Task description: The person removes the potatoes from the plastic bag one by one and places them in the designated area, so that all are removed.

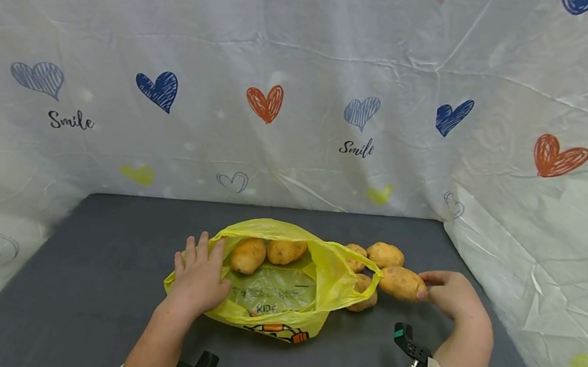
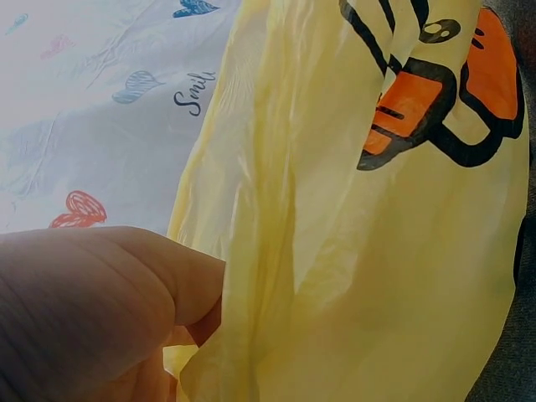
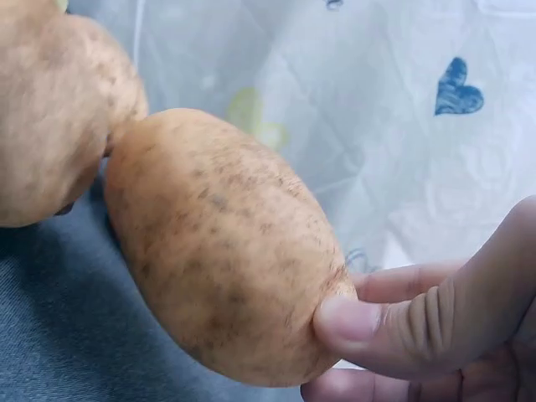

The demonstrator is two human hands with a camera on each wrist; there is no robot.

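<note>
In the head view my left hand (image 1: pixel 198 277) lies at the left rim of a yellow plastic bag (image 1: pixel 319 320), fingers straight and spread. The left wrist view has the thumb (image 2: pixel 193 280) partly hidden behind the bag's plastic (image 2: pixel 335 276). Two potatoes (image 1: pixel 247 256) are inside the bag's mouth, which gapes toward me. On the right, my right hand (image 1: pixel 451 293) pinches one end of a potato (image 1: pixel 401 283) between thumb and fingers. That potato (image 3: pixel 218 243) is oval, with brown specks. The bag's handle loop reaches its far end in the head view.
More potatoes sit right of the bag: one at the back (image 1: pixel 386 255), one partly behind the handle (image 1: pixel 356 258) and one nearer me (image 1: pixel 363 294). A dark grey table (image 1: pixel 102 282) lies underneath. White heart-printed sheeting (image 1: pixel 297 165) hangs behind and along the sides.
</note>
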